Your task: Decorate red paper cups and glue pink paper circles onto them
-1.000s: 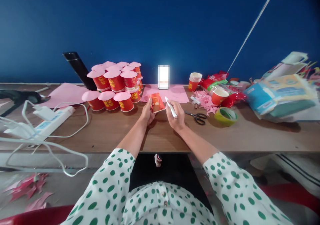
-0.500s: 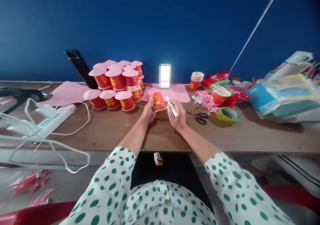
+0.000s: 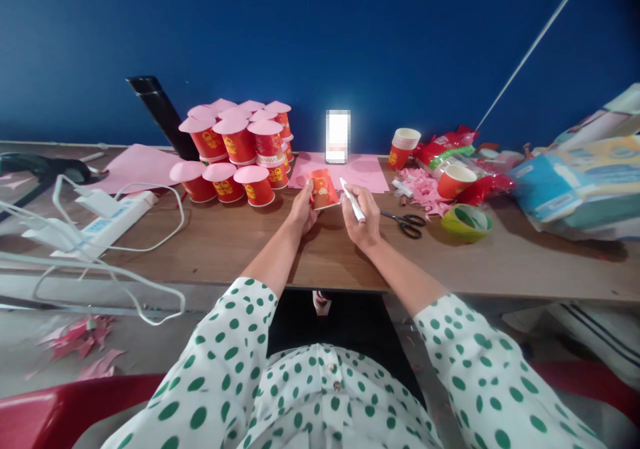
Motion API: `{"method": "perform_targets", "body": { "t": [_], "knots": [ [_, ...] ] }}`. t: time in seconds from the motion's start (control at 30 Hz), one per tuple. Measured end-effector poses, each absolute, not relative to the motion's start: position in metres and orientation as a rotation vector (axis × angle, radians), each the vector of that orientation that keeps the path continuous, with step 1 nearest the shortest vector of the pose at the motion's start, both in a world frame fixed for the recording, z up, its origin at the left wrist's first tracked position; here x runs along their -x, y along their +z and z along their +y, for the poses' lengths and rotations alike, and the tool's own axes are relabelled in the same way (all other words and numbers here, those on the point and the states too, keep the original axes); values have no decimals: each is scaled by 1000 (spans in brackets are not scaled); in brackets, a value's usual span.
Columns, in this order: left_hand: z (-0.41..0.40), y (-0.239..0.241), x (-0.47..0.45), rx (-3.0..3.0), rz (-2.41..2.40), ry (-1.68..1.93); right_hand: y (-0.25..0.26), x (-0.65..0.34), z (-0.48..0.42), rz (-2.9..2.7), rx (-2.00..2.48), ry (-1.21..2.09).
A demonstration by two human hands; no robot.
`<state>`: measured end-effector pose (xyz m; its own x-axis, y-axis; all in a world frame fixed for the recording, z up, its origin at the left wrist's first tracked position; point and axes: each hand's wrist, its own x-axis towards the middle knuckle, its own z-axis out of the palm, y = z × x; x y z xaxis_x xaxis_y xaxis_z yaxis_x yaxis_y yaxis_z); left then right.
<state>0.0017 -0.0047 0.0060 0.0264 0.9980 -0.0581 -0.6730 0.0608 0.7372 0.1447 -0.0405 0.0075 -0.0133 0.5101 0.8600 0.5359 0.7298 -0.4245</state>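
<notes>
Item one: your left hand (image 3: 303,210) closes its grip on a red paper cup (image 3: 323,189), tipped on its side just above the desk (image 3: 250,249), in front of the pink paper sheet (image 3: 367,172). Item two: your right hand (image 3: 363,216) is wrapped around a white marker (image 3: 353,200), its tip beside the cup. Nearby stock: stacked pink-topped red cups (image 3: 235,149) to the left, scissors (image 3: 407,222) and a green tape roll (image 3: 466,221) to the right.
</notes>
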Motion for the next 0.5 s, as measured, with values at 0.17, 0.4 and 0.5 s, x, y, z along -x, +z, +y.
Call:
{"method": "perform_targets", "body": {
  "t": [0.17, 0.4, 0.5],
  "knots": [
    [-6, 6, -2, -615, 672, 1424, 9, -144, -43, -1645, 845, -5],
    [-6, 6, -1, -606, 702, 1425, 11, -143, -48, -1632, 880, 49],
    [-5, 3, -1, -629, 683, 1427, 11, -143, -49, -1631, 867, 21]
  ]
}}
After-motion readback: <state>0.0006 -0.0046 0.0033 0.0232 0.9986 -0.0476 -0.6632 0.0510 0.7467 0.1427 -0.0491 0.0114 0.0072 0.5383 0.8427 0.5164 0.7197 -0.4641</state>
